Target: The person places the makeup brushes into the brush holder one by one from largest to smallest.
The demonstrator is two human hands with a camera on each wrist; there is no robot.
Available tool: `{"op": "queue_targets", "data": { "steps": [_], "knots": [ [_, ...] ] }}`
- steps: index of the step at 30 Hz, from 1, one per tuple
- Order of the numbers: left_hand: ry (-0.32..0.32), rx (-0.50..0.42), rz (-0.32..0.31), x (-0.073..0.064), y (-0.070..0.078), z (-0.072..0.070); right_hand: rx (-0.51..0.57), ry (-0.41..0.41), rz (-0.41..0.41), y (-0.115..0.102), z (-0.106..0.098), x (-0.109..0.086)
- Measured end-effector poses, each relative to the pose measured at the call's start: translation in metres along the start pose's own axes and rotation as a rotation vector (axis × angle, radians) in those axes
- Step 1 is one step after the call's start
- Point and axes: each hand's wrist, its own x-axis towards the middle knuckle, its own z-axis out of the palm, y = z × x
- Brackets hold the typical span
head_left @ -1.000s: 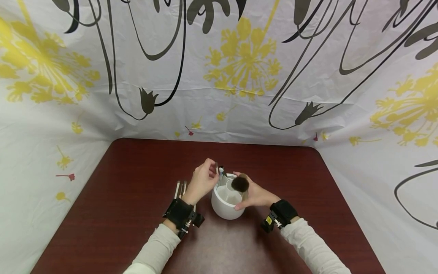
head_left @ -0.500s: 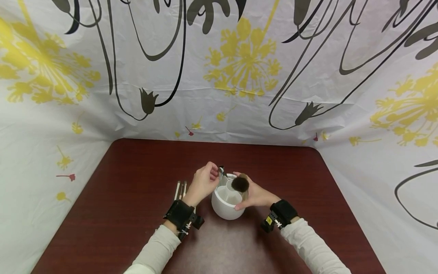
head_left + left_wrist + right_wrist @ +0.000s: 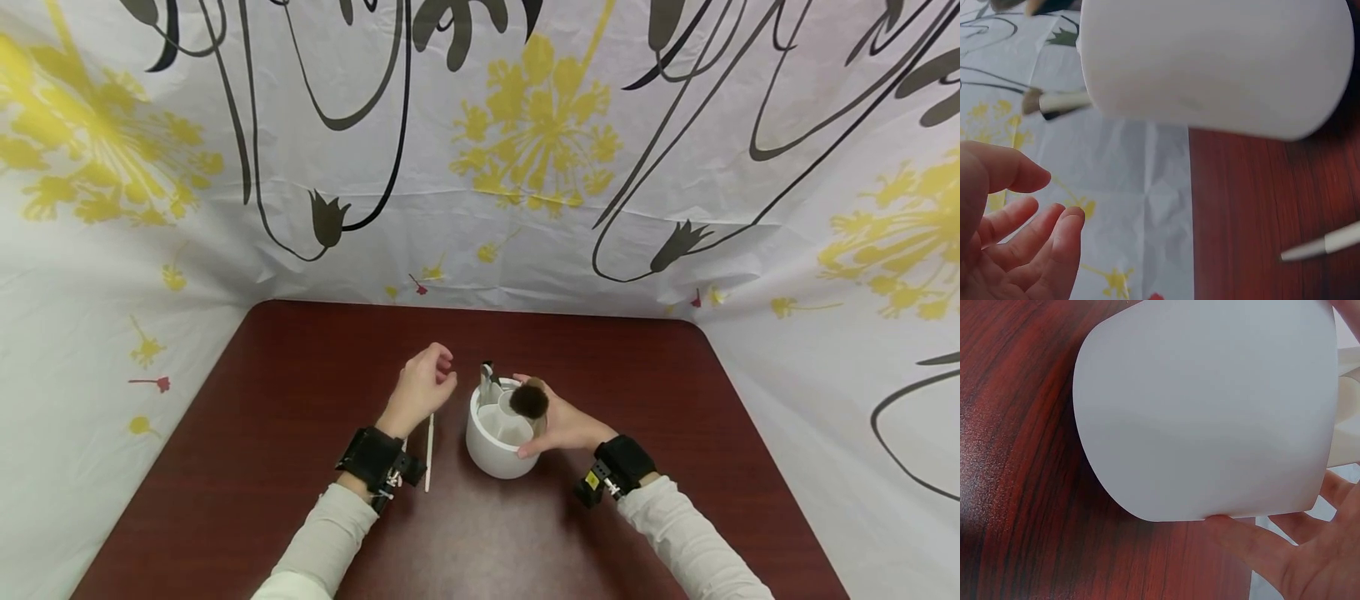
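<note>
A white round makeup brush holder [image 3: 495,454] with inner compartments stands upright on the table. My right hand [image 3: 566,425] grips its right side, thumb toward the front; in the right wrist view the fingers [image 3: 1254,544] lie along the smooth wall. A fluffy dark makeup brush [image 3: 528,401] sticks up from the holder's right side, and slimmer brushes [image 3: 487,375] lean at its back left. Left of the holder, my left hand [image 3: 423,383] hovers apart from it, fingers loosely bent and holding nothing. In the left wrist view a pale-handled brush [image 3: 1063,102] juts past the holder's rim.
Slim pale-handled brushes [image 3: 429,454] lie on the dark red wooden table [image 3: 637,533] beside and partly under the left wrist. A patterned white cloth [image 3: 420,167] hangs behind the table and along both sides.
My left hand has let go of a slim brush at the holder's back left and moved away to the left. The right hand keeps its grip on the holder.
</note>
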Motion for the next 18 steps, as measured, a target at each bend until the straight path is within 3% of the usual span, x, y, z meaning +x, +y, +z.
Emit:
{"op": "queue_targets", "data": {
  "steps": [8, 18],
  "knots": [
    [-0.02, 0.066, -0.089, -0.001, -0.02, -0.014, 0.004, -0.002, -0.016, -0.003, 0.0, 0.001],
    [-0.048, 0.137, -0.164, -0.008, -0.045, -0.026, 0.014, -0.027, -0.024, -0.034, -0.002, -0.005]
  ]
}}
